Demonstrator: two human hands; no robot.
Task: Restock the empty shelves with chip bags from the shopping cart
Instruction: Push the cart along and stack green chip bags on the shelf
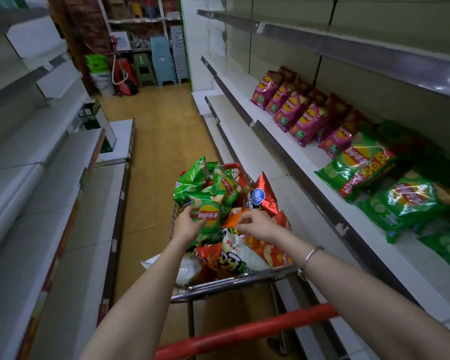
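- Head view, far left: bare white shelves [37,183] line the aisle.
- Centre left: the left grip [189,226] has its fingers and thumb clamped on the edge of a green chip bag [208,216]. The bag stands atop the heap in the shopping cart [231,284].
- Centre right: the right grip [257,226] has its fingers curled over an orange bag [230,222] in the cart. Whether they pinch it cannot be told.
- Right: the right shelf [278,136] carries purple bags [296,113] in upright rows, with large green bags [405,201] lying beside them.
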